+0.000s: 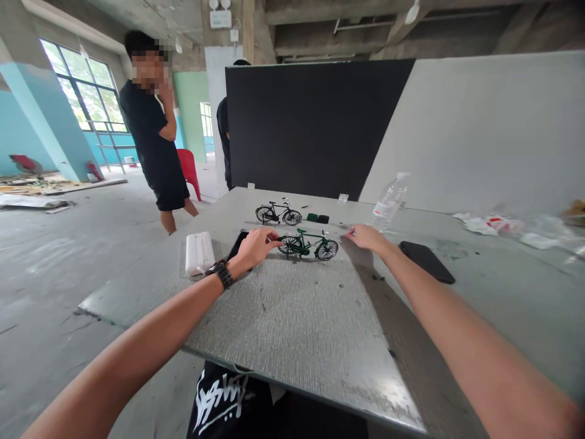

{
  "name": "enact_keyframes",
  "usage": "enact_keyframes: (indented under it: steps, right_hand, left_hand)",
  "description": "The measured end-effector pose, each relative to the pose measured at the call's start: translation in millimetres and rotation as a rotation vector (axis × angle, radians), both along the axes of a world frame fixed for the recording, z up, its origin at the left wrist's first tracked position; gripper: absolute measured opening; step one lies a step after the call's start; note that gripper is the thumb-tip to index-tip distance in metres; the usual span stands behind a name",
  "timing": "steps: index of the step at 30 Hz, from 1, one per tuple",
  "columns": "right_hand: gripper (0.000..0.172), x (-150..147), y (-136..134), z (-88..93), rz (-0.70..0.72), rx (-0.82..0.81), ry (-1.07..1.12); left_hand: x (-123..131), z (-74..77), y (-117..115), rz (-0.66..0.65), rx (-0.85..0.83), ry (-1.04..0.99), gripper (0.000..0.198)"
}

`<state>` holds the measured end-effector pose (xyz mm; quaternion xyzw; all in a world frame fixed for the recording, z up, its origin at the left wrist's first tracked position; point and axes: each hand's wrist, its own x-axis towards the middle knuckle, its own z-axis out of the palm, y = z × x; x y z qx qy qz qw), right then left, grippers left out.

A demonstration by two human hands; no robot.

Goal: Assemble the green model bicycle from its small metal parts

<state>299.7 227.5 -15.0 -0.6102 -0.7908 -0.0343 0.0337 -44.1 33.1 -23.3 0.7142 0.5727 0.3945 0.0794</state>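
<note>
A small green model bicycle (309, 244) stands upright on the grey table (297, 329). My left hand (256, 245) lies beside its left wheel, fingers curled and reaching to the wheel, over a dark phone (238, 242). My right hand (365, 236) rests on the table to the right of the green bicycle, fingers pinched on something small that I cannot make out. A black model bicycle (278, 213) stands farther back.
A white box (199, 252) lies left of my left hand. A clear plastic bottle (388, 207) stands behind my right hand, a black phone (427, 261) to its right. Two small dark blocks (317, 217) and crumpled wrappers (503, 225) lie at the back. A person (155, 134) stands beyond the table.
</note>
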Motion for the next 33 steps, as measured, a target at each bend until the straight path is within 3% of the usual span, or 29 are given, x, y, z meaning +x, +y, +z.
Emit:
enact_keyframes:
  steps: [10, 14, 17, 21, 25, 29, 33]
  right_hand:
    - [0.03, -8, -13, 5.6, -0.105, -0.038, -0.052]
    - [0.031, -7, -31, 22.3, -0.077, -0.012, -0.022]
    - [0.033, -3, -47, 43.0, -0.05, 0.056, 0.02]
    - [0.033, -3, -84, 74.4, -0.027, 0.158, 0.076]
    - [0.031, -26, -149, 95.3, 0.154, 0.236, 0.22]
    - [0.028, -66, -211, 86.0, 0.365, 0.156, 0.283]
    - [0.025, -92, -235, 55.0, 0.514, 0.135, 0.265]
  left_hand:
    - [-7, 4.1, -2, -0.061, -0.013, 0.006, 0.02]
    - [-7, 6.2, -2, -0.077, -0.044, 0.001, 0.028]
    - [-7, 13.7, -6, -0.02, -0.014, 0.019, 0.036]
    - [-1, 31.0, -18, 0.078, 0.223, -0.004, 0.034]
    - [15, 43.7, -38, -0.053, 0.412, -0.052, 0.032]
    - [37, 44.8, -57, -0.255, 0.397, -0.064, 0.034]
    - [50, 38.0, -65, -0.342, 0.361, -0.085, 0.023]
